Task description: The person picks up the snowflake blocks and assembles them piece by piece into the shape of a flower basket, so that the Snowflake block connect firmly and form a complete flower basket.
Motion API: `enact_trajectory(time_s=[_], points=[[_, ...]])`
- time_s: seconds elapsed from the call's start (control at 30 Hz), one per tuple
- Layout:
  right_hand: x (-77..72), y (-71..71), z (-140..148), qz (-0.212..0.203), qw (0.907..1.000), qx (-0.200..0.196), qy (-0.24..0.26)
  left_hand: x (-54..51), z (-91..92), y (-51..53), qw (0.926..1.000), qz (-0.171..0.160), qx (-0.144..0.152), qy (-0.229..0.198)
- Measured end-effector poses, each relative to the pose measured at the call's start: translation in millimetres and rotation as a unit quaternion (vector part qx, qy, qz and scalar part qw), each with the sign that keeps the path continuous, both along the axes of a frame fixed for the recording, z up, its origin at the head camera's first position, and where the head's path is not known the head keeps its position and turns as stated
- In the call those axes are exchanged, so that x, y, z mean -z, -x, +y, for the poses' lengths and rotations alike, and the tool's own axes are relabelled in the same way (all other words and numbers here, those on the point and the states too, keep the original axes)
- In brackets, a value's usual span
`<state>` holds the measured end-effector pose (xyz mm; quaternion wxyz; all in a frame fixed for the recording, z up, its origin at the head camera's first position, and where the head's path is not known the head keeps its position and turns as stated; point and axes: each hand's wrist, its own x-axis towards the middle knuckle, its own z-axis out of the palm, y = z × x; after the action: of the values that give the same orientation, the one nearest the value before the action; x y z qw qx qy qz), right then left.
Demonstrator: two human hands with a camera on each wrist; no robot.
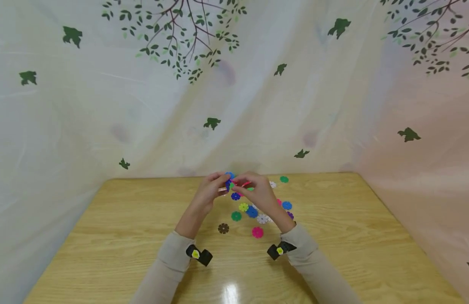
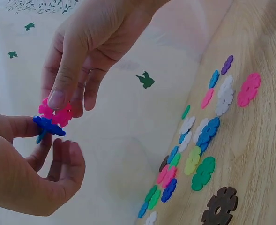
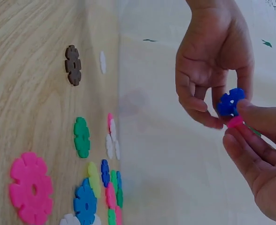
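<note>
— Starting with the biggest, seeing what?
— Looking at a pale patterned cloth [image 1: 257, 105], hung behind and beside a wooden bench [image 1: 124, 236].
— And across the bench?
— Reaching forward in light sleeves [image 1: 158, 268], with a left hand [image 1: 209, 192] and a right hand [image 1: 258, 192] raised close together near the far edge.
— Wearing anything at the wrists?
— Yes, a black device [image 1: 205, 257] at each.
— And scattered below?
— Loose discs [image 1: 251, 211], flower-shaped, in pink, green, white, yellow, blue and purple, with a brown disc [image 1: 223, 228] toward the front left of the spread.
— Holding what on the left?
— Pinching a dark blue disc [image 2: 48, 125] between thumb and fingers, with the grip brought in snugly on it.
— And on the right?
— Pinching a bright pink disc [image 2: 55, 112], with the grip just wide enough for its thickness.
— Touching each other?
— Meeting at an angle between the two hands, above the bench; slotted or merely touching, can't tell. Poking out just under the dark blue, a light blue piece [image 2: 41, 138].
</note>
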<state>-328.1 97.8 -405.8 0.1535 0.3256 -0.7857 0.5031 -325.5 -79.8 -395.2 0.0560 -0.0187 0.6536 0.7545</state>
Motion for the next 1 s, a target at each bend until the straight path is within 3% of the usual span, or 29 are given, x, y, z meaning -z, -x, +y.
enact_trajectory(time_s=[0.2, 0.3, 0.47, 0.67, 0.77, 1.0], points=[[-7.0, 0.4, 7, -0.04, 0.9977, -0.005, -0.054, -1.7, -3.0, -1.3, 0.9999, -0.001, 0.015, 0.008], [-9.9, 0.5, 16, -0.074, 0.9923, -0.02, -0.098, -2.1, -4.9, -1.3, 0.9999, -0.003, 0.012, 0.006], [-10.7, -0.7, 34, -0.124, 0.9669, -0.093, -0.203, -2.1, -11.0, 1.4, 1.0, 0.002, 0.009, -0.001], [6.6, -2.9, 57, -0.165, 0.93, -0.166, -0.284, -2.4, -15.7, 3.9, 0.9999, 0.009, 0.01, -0.005], [18.3, -3.9, 65, -0.173, 0.9224, -0.169, -0.301, -3.0, -16.0, 3.9, 0.9998, 0.009, 0.014, -0.01], [32.6, -7.9, 69, -0.182, 0.9153, -0.174, -0.314, -3.2, -14.7, 3.8, 0.9993, 0.026, 0.026, -0.003]])
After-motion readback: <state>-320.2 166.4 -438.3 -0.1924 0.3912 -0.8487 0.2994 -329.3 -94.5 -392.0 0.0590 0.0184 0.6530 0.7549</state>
